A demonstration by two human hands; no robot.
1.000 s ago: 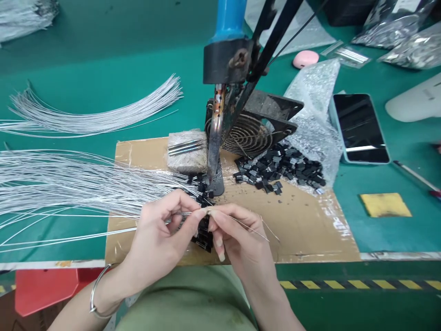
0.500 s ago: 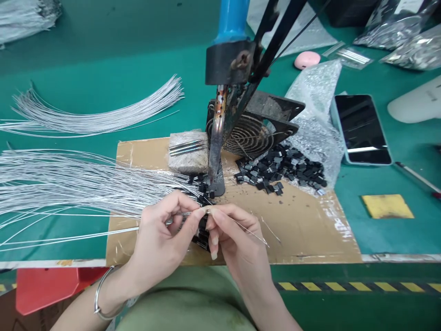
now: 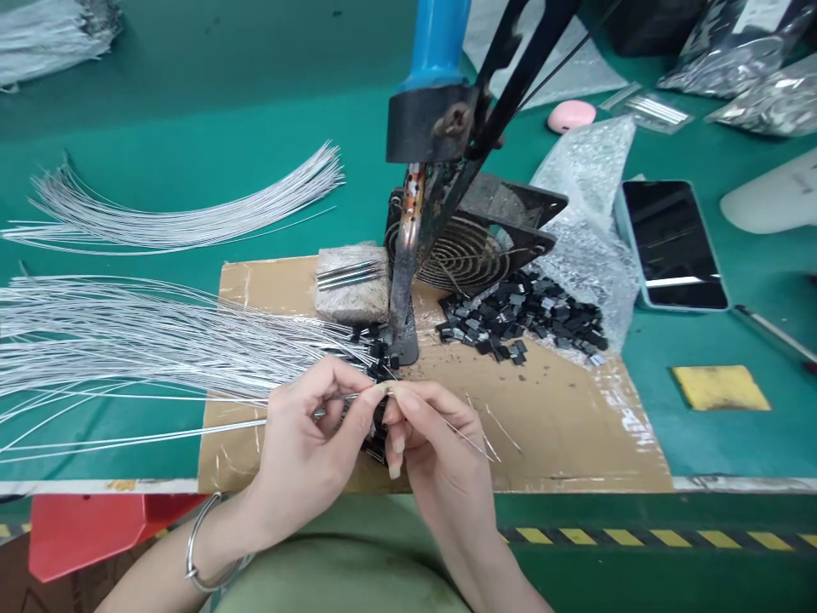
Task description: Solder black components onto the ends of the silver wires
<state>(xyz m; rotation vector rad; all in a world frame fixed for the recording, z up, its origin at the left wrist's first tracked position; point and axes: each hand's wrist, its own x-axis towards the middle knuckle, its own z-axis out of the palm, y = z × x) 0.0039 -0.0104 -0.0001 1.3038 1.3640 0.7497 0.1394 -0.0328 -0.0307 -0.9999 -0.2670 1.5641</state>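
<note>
Silver wire (image 3: 469,439) is clamped in the right hand's (image 3: 440,451) grip, against the left hand's (image 3: 310,455) closed pinch, above cardboard (image 3: 574,426). Pinches unchanged from a second ago; work likely unadvanced. Left's contents unclear.

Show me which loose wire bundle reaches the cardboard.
The larger, lower bundle, nearest the left hand: its right end overlies the cardboard. The curved bundle lies on green table.
</note>
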